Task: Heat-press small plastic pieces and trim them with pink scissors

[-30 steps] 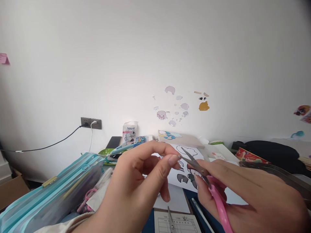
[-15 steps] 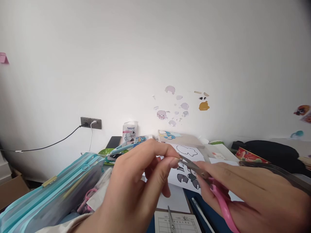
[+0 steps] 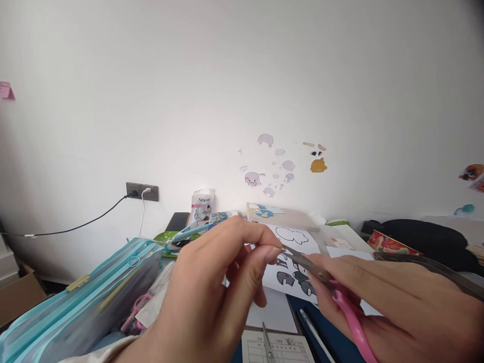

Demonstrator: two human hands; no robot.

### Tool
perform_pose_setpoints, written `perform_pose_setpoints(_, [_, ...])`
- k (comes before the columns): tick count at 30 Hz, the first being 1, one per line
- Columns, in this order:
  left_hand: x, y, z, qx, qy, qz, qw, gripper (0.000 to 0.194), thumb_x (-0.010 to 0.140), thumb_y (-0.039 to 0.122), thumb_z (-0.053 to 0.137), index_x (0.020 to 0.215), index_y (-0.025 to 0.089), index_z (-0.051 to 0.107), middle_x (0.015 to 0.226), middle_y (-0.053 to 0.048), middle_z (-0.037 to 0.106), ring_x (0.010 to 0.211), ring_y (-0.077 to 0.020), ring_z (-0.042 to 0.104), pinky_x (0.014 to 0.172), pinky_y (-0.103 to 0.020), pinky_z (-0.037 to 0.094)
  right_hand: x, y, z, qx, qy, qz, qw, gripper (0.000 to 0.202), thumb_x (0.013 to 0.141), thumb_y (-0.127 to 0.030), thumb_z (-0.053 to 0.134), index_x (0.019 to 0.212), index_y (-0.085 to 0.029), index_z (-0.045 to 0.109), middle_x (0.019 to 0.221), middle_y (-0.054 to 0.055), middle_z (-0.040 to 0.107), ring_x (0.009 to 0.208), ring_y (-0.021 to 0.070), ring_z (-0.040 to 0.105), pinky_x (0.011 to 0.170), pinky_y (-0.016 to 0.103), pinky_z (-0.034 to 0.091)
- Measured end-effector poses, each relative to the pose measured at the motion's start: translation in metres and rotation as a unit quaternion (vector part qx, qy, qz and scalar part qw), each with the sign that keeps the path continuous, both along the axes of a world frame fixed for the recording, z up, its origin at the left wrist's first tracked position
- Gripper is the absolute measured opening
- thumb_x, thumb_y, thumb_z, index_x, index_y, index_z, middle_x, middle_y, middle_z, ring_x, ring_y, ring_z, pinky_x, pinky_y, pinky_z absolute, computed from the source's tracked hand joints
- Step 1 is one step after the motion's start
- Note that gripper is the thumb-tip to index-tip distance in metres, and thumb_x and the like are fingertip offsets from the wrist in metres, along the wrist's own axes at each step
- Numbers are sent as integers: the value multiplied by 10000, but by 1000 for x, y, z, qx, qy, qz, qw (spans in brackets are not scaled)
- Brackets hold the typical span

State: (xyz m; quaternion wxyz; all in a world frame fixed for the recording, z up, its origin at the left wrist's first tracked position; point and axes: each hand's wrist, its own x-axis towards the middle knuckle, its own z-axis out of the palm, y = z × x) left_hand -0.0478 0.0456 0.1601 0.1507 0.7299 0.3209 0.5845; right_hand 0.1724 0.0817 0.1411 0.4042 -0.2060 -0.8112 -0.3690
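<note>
My left hand point(image 3: 223, 272) is raised in the middle of the view, thumb and forefinger pinched on a tiny pale scrap point(image 3: 283, 248) that looks like paper. Most of the scrap is hidden by the fingertips. In my right hand point(image 3: 393, 297) are scissors point(image 3: 321, 275) with pink handles, their blades almost together and the tips right at the pinched scrap. Behind and below lies a printed sheet point(image 3: 278, 285) with grey and black cartoon shapes and a white outlined shape, partly covered by both hands.
A second pair of scissors point(image 3: 267, 340) lies on a small lined form point(image 3: 249, 348), beside a pencil-like stick point(image 3: 315, 333). At left stands a clear teal-edged zip bag point(image 3: 86, 302). A Nexcare pack point(image 3: 203, 204) leans near the wall. Paper cut-outs point(image 3: 318, 166) are stuck on the wall. At right sits a red floral box point(image 3: 393, 243).
The scissor blades have closed from slightly apart to nearly together at the left fingertips. My left hand has hardly moved.
</note>
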Motion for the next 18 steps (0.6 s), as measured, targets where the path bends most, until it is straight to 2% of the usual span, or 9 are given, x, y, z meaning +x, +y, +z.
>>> perform_pose_setpoints(3, [-3,-1,0,7,32,-11,999,184,1006,217,502,859,242,611,682,49,607,525,-80,583,494,-205,452,2,2,-2,-3,-24,-10,1000,130,978,-154,526,993,-189,650,694,-31,729,555,121,671,600,277,523])
perform_pose_setpoints(8, [-3,-1,1,-2,49,2,999,180,1012,216,501,863,238,600,677,54,586,546,-82,569,507,-214,441,1,3,-1,-3,-9,-5,1000,145,977,-130,514,1057,-196,616,740,-28,745,576,125,685,573,275,516])
perform_pose_setpoints(15, [-6,0,1,-4,55,-13,998,190,1023,223,473,880,241,597,675,53,579,552,-91,561,513,-224,435,-3,1,-1,-28,13,2,1000,178,982,-119,503,959,-186,666,691,-32,724,616,106,711,620,244,526])
perform_pose_setpoints(18, [-5,0,4,-4,55,-9,998,197,1015,216,478,865,243,602,667,43,586,542,-103,564,518,-230,445,-5,0,-1,-24,7,16,1000,175,977,-105,505,987,-181,662,691,-35,726,591,93,701,587,222,520])
